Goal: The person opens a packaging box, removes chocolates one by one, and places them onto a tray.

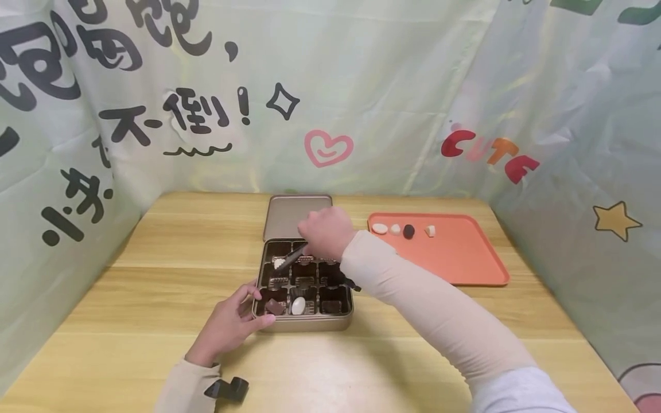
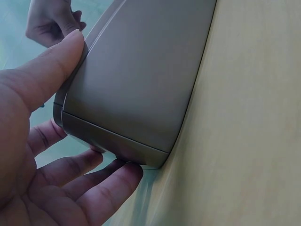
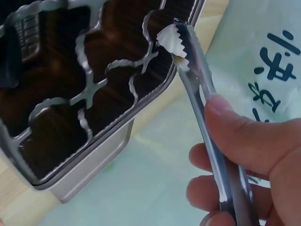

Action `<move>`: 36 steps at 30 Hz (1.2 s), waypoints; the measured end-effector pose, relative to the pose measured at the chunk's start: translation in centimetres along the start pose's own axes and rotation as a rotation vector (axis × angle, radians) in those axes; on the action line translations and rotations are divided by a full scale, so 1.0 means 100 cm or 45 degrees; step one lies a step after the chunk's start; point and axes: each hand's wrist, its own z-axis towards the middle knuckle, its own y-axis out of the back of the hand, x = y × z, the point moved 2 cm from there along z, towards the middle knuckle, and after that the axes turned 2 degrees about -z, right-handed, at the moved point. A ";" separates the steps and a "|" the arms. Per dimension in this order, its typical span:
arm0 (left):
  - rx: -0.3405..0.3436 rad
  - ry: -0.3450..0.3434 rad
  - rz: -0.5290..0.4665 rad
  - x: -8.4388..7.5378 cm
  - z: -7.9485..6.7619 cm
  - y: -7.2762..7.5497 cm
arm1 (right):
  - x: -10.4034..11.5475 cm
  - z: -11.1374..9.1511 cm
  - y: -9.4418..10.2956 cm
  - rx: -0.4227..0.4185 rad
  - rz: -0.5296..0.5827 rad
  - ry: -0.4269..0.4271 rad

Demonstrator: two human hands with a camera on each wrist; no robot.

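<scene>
My left hand point(image 1: 229, 321) grips the front left corner of a brown metal tin point(image 1: 315, 323), thumb at the front rim and fingers along the side. The tin has a dark divided insert. A brown piece point(image 1: 275, 307) lies in its front left compartment, a white oval piece point(image 1: 298, 305) in the front middle one. My right hand point(image 1: 327, 232) holds metal tongs point(image 3: 207, 117) over the tin's left side. Their serrated tips pinch a small white piece point(image 3: 171, 41), which overlaps the left compartments in the head view. My right hand hides some back right compartments.
Behind the tin lies its brown lid point(image 1: 289, 215). An orange tray point(image 1: 444, 258) at the right bears a white oval piece point(image 1: 379, 228), two small whitish pieces and a dark round piece point(image 1: 409, 231). Printed cloth walls point(image 1: 330, 86) enclose the wooden table point(image 1: 181, 258).
</scene>
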 end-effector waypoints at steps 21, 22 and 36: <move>-0.013 0.042 -0.024 -0.004 0.000 -0.002 | -0.083 -0.047 -0.037 0.004 0.461 -0.269; -0.014 0.042 -0.026 -0.004 -0.001 -0.002 | -0.087 -0.050 -0.039 0.004 0.471 -0.282; 0.003 0.059 -0.035 -0.003 -0.001 -0.003 | -0.148 -0.098 -0.092 0.077 0.678 -0.518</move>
